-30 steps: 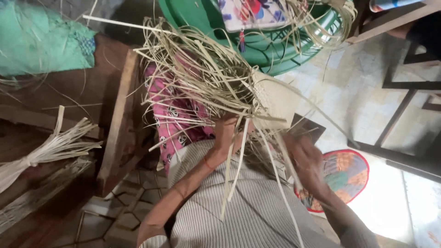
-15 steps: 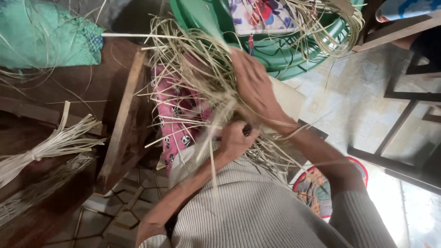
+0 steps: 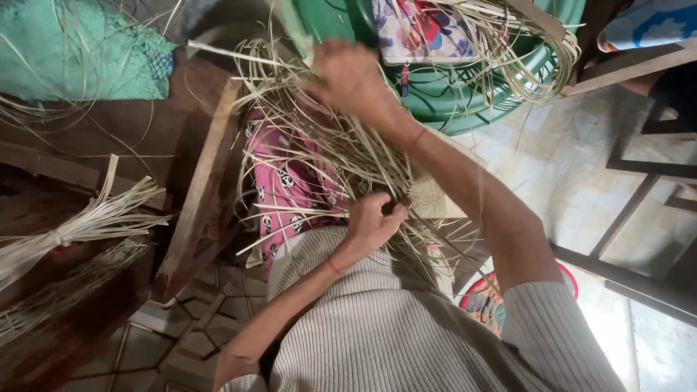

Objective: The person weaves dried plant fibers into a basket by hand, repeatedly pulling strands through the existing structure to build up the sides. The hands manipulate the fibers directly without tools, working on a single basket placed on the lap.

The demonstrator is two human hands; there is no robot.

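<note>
The left hand (image 3: 372,221) is curled shut in a tight grip on a gathered bunch of pale straw strips (image 3: 341,145), pinching them low down, close against the person's ribbed grey top (image 3: 377,327). The right hand (image 3: 348,76) reaches further up into the same tangle; its grip looks closed around several strands, though blur makes it hard to be sure. The strips are thin, flat and dry, fanning loosely in all directions from the held point, and beside the left hand they meet a small woven straw panel (image 3: 435,199) of tight plaited texture. Under the tangle lies pink cloth (image 3: 279,181) printed with small black-and-white animal figures. Beyond the right hand sits a green plastic basin (image 3: 465,101), round and ridged, holding a floral pouch (image 3: 421,29) and more looped strips. To the left stands a dark wooden worktop (image 3: 145,145) with a raised plank edge, a teal woven mat (image 3: 72,51) at its far corner and a tied bundle of broader pale strips (image 3: 80,225) at the near side. The floor is tiled, grey patterned (image 3: 167,327) at the left, paler at the right, where a round colourful mat (image 3: 486,301) shows.
</note>
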